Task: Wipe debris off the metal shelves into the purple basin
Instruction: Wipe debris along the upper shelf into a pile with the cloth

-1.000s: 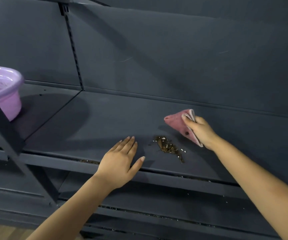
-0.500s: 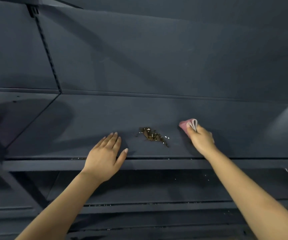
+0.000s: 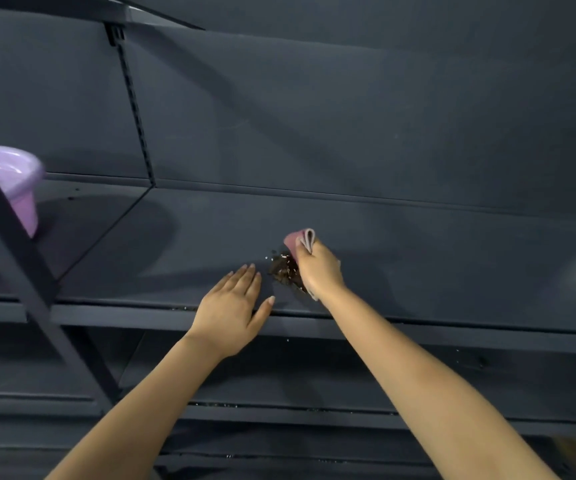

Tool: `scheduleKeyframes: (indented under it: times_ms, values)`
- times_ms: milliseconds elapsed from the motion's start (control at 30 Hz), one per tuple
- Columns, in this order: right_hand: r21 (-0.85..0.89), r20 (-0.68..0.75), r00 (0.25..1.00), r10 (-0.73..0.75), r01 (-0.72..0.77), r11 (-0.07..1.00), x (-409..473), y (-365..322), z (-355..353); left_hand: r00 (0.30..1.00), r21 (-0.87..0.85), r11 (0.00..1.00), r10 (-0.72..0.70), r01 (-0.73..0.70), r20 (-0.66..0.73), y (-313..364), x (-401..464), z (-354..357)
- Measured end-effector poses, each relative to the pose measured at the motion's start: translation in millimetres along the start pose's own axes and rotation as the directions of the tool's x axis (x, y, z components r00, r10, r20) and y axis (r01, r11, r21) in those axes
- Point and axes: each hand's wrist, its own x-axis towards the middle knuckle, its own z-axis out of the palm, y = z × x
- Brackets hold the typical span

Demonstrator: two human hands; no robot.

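- Now the right hand point(image 3: 317, 268) grips a folded pink cloth point(image 3: 299, 238), fingers curled round it, and presses it on the dark metal shelf point(image 3: 435, 265) right against a small heap of brown debris point(image 3: 284, 270).
- Half a second ago the cloth sat to the right of the heap with bare shelf between them; that gap has closed, and the cloth now touches the right edge of the heap.
- The heap looks tighter and more bunched than it did a second ago, when crumbs trailed towards the shelf's front edge.
- The left hand point(image 3: 234, 308) lies flat on the shelf near its front lip, fingers straight and close together, thumb out, holding nothing. It sits just left of the heap, nearer than before, so the debris is now hemmed between the two hands.
- The purple basin point(image 3: 20, 188) stands on the neighbouring shelf section at far left, well apart from the heap and partly hidden by a slanted dark post point(image 3: 13, 237).
- Judgement: the sweep is mid-stroke, gathering crumbs leftward. None has reached the basin from here, so the heap must travel along the shelf, or the basin be brought closer.
- A few pale specks lie along the ledges below; whether they are fallen debris is unclear.
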Motion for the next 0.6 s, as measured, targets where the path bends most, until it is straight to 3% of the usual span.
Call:
scheduleKeyframes:
  times_ms: [100,200,300,433,600]
  values:
    - [0.11,-0.067,0.996,0.058,-0.051,0.993,7.0,20.1,-25.4,0.999,0.067,0.997,-0.047,0.045,0.027,-12.8,-6.9,-4.7]
    - [0.061,-0.164,0.98,0.114,-0.105,0.993,13.0,43.2,-51.3,0.997,0.093,0.993,-0.078,0.075,0.022,-33.9,-16.7,-9.6]
    - [-0.034,-0.163,0.976,0.145,-0.152,0.988,8.2,53.6,-64.0,0.993,0.105,0.987,-0.12,0.12,-0.005,-54.2,-25.8,-11.3]
    - [-0.24,-0.211,0.976,0.06,-0.111,0.965,1.0,39.6,-40.5,0.988,0.085,0.985,-0.152,0.152,-0.001,-64.9,-31.1,-7.2]
    - [-0.276,-0.134,0.987,-0.09,0.05,0.96,-3.9,6.0,19.4,0.988,0.088,0.984,-0.15,0.152,-0.034,-62.3,-30.4,-6.6]
